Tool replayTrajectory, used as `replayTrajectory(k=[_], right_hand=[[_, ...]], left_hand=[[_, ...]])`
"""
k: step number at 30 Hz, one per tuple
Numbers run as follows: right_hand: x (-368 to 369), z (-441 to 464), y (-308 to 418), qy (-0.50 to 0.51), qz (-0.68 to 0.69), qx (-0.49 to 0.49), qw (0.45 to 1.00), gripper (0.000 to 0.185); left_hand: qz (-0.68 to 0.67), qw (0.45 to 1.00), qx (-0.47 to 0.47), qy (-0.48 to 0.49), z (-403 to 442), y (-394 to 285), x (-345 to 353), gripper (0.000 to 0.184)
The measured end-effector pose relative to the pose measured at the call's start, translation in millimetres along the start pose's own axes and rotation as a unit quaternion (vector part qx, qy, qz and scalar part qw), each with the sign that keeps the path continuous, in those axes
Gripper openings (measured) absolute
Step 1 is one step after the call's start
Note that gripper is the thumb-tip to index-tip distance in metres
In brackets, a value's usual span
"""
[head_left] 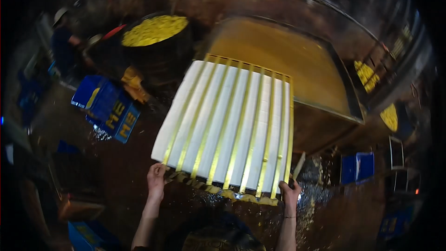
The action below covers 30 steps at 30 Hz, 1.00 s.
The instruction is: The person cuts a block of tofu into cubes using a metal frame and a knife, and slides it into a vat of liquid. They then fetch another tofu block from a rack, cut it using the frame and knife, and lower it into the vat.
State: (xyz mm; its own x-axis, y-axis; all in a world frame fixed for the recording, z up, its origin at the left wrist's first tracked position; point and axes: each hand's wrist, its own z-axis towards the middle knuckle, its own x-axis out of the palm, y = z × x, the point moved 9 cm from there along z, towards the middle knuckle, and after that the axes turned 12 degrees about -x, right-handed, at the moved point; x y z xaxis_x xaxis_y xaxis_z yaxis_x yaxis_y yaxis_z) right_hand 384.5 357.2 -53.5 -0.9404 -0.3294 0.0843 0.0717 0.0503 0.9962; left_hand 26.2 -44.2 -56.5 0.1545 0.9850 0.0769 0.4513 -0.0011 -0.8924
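A slatted rack [200, 160] with long yellow strips is held out in front of me, sloping away. White slabs [218, 125] fill the gaps between its strips, with faint cross lines on them; they may be tofu, but I cannot be sure. My left hand [156, 181] is closed on the near left corner. At the near right corner my right hand [290, 193] grips the frame, thumb on top. The rack's far end overlaps the near edge of a wide vat [278, 42] of brownish liquid; whether it touches cannot be seen.
At the upper left stands a dark round vat [162, 56] heaped with yellow pieces [155, 30], with a person [65, 46] beside it. Blue crates [107, 107] are stacked at the left. Another blue crate [357, 167] sits at the right on the wet floor.
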Motion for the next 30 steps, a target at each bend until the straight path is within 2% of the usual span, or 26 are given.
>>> replayTrajectory(k=[1, 2, 5, 7, 12, 16, 18, 19, 20, 22, 23, 25, 26, 27, 28, 30], right_hand=[[-7, 4, -14, 0.002, -0.003, -0.007, 1.000, 0.040], [-6, 4, -6, 0.014, -0.033, -0.022, 0.999, 0.039], [-3, 2, 0, 0.017, -0.047, -0.024, 0.998, 0.035], [-4, 1, -1, 0.029, -0.051, -0.026, 0.998, 0.031], [-4, 3, 3, 0.023, -0.071, -0.028, 0.997, 0.008], [-5, 3, 3, 0.037, -0.093, -0.021, 0.995, 0.008], [-6, 5, 6, 0.014, -0.075, -0.052, 0.996, 0.015], [-6, 7, 17, 0.022, -0.065, -0.101, 0.992, 0.023], [-35, 12, 30, -0.062, -0.258, -0.231, 0.936, 0.032], [-26, 0, 67, -0.029, -0.114, -0.164, 0.979, 0.042], [-9, -11, 91, 0.028, -0.134, -0.131, 0.982, 0.047], [33, -41, 120, 0.166, -0.174, -0.040, 0.970, 0.052], [55, -57, 125, 0.197, -0.174, -0.033, 0.964, 0.045], [89, -70, 133, 0.318, -0.204, -0.096, 0.921, 0.040], [117, -89, 139, 0.429, -0.230, -0.155, 0.859, 0.036], [129, -113, 122, 0.410, -0.155, 0.072, 0.896, 0.030]], left_hand=[[0.022, 0.999, -0.028, -0.012, -6, -3, 2, 0.019], [-0.012, 1.000, -0.020, 0.006, -7, -3, 3, 0.024], [0.039, 0.996, -0.063, -0.041, -7, -1, -3, 0.028], [0.031, 0.998, -0.048, -0.010, -4, -1, 1, 0.028], [0.040, 0.999, -0.034, -0.007, -14, -13, 6, 0.027], [0.047, 0.999, -0.006, -0.001, -9, -8, 3, 0.028], [0.023, 0.999, -0.035, 0.006, -8, -5, 4, 0.028], [-0.002, 0.998, -0.062, 0.013, -9, -2, 4, 0.029], [0.000, 0.998, -0.069, 0.005, -12, -3, 0, 0.029], [0.104, 0.992, 0.062, -0.041, -21, -31, -5, 0.036], [0.201, 0.955, 0.182, -0.120, -38, -60, -2, 0.044], [0.387, 0.844, 0.349, -0.124, -87, -111, 43, 0.056], [0.279, 0.899, 0.339, 0.008, -96, -106, 68, 0.061], [0.275, 0.867, 0.403, 0.098, -118, -114, 97, 0.058], [0.344, 0.804, 0.462, 0.149, -140, -112, 125, 0.048], [0.381, 0.764, 0.440, 0.279, -156, -89, 156, 0.034]])
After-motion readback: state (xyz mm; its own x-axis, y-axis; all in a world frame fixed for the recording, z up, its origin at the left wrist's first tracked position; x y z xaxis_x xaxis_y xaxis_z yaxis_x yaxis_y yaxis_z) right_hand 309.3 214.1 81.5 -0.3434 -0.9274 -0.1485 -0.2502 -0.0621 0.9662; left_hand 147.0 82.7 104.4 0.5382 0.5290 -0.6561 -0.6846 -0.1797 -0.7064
